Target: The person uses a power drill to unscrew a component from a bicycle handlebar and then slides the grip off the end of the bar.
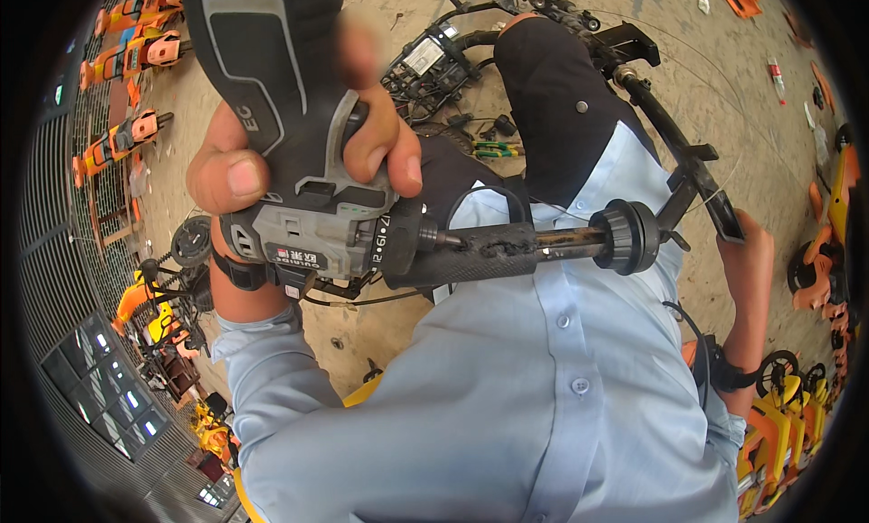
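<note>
My left hand (385,143) is wrapped round the handle of a grey and black cordless drill (312,229), fingers at its trigger. The drill points right, and its bit (444,239) meets the torn, chewed-up side of a black knurled handlebar grip (480,259). Right of the grip, bare worn tube (568,243) runs into a black round collar (626,237). My right hand (744,232) is closed at the lower end of a black metal bar (724,217); its fingers are partly hidden. That bar joins a longer black tube (665,116) rising past my knee.
Beyond my legs lies a black mechanical assembly (430,61) with cables, and green-handled pliers (496,149) near it. Orange and yellow scooter-like vehicles (122,143) line the left side, with more yellow ones (778,423) at lower right. A bottle (777,81) lies on the concrete floor.
</note>
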A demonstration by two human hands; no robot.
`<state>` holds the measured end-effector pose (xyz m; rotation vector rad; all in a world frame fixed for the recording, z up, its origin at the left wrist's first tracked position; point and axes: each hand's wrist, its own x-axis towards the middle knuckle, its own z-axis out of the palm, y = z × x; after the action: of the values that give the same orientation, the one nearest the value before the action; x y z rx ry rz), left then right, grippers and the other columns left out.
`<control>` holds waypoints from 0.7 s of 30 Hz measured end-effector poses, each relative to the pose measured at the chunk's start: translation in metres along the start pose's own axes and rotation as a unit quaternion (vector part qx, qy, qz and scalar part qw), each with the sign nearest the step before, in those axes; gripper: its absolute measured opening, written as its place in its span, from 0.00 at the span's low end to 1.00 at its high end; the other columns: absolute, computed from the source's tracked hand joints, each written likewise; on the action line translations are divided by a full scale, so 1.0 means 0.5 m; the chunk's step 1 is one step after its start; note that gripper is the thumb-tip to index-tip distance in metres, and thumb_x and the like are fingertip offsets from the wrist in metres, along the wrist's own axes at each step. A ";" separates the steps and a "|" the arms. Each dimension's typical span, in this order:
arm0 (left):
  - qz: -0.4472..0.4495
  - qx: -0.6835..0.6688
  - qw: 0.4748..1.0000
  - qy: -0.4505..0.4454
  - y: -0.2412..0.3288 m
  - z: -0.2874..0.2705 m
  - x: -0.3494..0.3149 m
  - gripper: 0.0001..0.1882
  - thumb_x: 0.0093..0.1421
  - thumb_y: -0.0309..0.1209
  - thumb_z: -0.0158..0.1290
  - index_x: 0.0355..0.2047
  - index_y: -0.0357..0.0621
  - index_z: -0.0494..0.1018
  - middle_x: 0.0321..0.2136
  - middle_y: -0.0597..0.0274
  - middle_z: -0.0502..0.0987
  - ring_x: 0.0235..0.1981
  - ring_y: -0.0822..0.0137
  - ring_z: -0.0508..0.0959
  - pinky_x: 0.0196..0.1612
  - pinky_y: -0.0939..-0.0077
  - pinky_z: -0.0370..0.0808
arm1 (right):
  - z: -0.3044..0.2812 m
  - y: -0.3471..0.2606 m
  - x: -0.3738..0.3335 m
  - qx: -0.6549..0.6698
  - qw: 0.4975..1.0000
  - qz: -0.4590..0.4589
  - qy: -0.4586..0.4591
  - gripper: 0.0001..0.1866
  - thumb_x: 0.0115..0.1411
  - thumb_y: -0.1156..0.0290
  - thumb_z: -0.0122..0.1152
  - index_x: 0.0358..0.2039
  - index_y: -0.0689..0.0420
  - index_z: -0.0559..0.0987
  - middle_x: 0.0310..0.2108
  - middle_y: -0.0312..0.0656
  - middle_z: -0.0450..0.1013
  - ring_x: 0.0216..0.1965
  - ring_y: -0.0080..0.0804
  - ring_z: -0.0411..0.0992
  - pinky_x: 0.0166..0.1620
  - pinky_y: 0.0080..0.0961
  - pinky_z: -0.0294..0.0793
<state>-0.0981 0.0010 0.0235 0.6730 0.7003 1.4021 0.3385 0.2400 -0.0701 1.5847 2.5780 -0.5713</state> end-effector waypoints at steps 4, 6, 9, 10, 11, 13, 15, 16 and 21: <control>0.003 0.009 1.000 0.020 0.004 0.017 0.004 0.41 0.49 0.34 0.66 0.59 0.40 0.56 0.32 0.52 0.75 0.44 0.44 0.81 0.53 0.53 0.75 | -0.002 -0.004 0.002 0.004 1.000 0.009 -0.004 0.12 0.52 0.78 0.61 0.39 0.62 0.81 0.24 0.55 0.74 0.26 0.49 0.76 0.33 0.34 0.73; 0.001 0.017 1.000 0.020 0.007 0.021 0.005 0.41 0.49 0.34 0.66 0.59 0.40 0.56 0.32 0.53 0.75 0.43 0.46 0.81 0.53 0.54 0.75 | -0.006 -0.013 0.001 0.010 1.000 0.020 -0.007 0.13 0.52 0.78 0.61 0.39 0.62 0.81 0.24 0.55 0.74 0.26 0.49 0.76 0.33 0.35 0.74; 0.038 0.008 0.999 0.006 -0.006 0.018 0.004 0.40 0.50 0.34 0.65 0.59 0.41 0.55 0.32 0.56 0.75 0.43 0.49 0.80 0.53 0.55 0.75 | -0.010 -0.022 0.000 0.014 0.999 0.032 -0.011 0.13 0.52 0.78 0.61 0.40 0.61 0.81 0.24 0.55 0.74 0.27 0.51 0.76 0.33 0.35 0.74; 0.065 -0.004 0.998 -0.010 -0.019 0.016 0.004 0.40 0.50 0.35 0.65 0.59 0.41 0.55 0.33 0.57 0.74 0.44 0.50 0.80 0.54 0.55 0.75 | -0.010 -0.022 -0.001 0.012 0.999 0.030 -0.009 0.13 0.52 0.77 0.61 0.40 0.61 0.81 0.24 0.55 0.74 0.27 0.51 0.76 0.33 0.35 0.74; 0.090 -0.017 0.996 -0.016 -0.026 0.011 0.002 0.40 0.51 0.36 0.65 0.60 0.41 0.56 0.35 0.56 0.74 0.45 0.50 0.79 0.54 0.54 0.75 | -0.011 -0.022 -0.002 0.010 1.000 0.028 -0.007 0.13 0.52 0.77 0.61 0.40 0.61 0.81 0.24 0.56 0.74 0.27 0.52 0.76 0.33 0.36 0.74; 0.134 -0.048 0.990 -0.021 -0.032 0.002 -0.005 0.40 0.51 0.38 0.62 0.61 0.41 0.56 0.39 0.50 0.74 0.49 0.45 0.77 0.56 0.49 0.76 | -0.017 -0.025 -0.002 0.010 1.000 0.021 -0.008 0.12 0.52 0.76 0.61 0.38 0.62 0.81 0.25 0.57 0.74 0.28 0.54 0.76 0.33 0.37 0.74; 0.187 -0.042 0.981 -0.023 -0.035 -0.015 -0.014 0.41 0.52 0.39 0.60 0.63 0.41 0.56 0.47 0.45 0.73 0.54 0.43 0.75 0.58 0.45 0.75 | -0.023 -0.029 -0.010 -0.008 1.000 0.003 -0.002 0.10 0.52 0.75 0.61 0.36 0.62 0.81 0.26 0.59 0.75 0.30 0.56 0.76 0.33 0.39 0.74; 0.223 -0.008 0.975 0.018 -0.024 -0.014 -0.017 0.41 0.51 0.39 0.61 0.62 0.42 0.58 0.53 0.43 0.72 0.54 0.43 0.75 0.59 0.46 0.74 | -0.035 -0.037 -0.006 -0.021 1.000 -0.015 0.012 0.09 0.52 0.75 0.61 0.35 0.62 0.80 0.27 0.60 0.75 0.31 0.58 0.77 0.33 0.41 0.75; 0.275 0.062 0.950 0.137 0.008 -0.008 -0.051 0.34 0.52 0.38 0.63 0.57 0.45 0.64 0.53 0.47 0.73 0.52 0.47 0.78 0.56 0.46 0.76 | 0.004 0.041 -0.003 -0.073 0.995 -0.058 -0.036 0.08 0.49 0.70 0.63 0.31 0.57 0.83 0.27 0.57 0.77 0.32 0.58 0.77 0.35 0.47 0.77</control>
<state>-0.1050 -0.0242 0.0252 0.8197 0.8632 2.0043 0.3567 0.2464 -0.0774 1.3528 2.6047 -0.4265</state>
